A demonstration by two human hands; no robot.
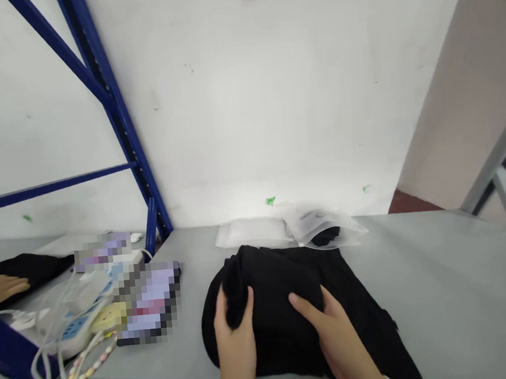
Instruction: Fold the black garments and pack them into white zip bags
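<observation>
A black cloth garment [280, 310] lies bunched and partly folded on the grey table [421, 269], close to its front edge. My left hand [235, 337] grips a raised fold at the garment's near left side. My right hand [330, 338] lies over the bundle's right part, its fingers curled into the cloth and holding it. Behind the garment sit clear plastic bags [256, 233], and one bag [326, 227] has something dark inside. A co-worker's hand [0, 289] rests at the far left beside another black cloth [27, 271].
To the left stand a white power strip [72, 335] with tangled white cables and pixelated flat items [148, 303]. A blue metal rack frame [116, 118] rises at the table's back left. A white wall [246, 96] runs behind the table.
</observation>
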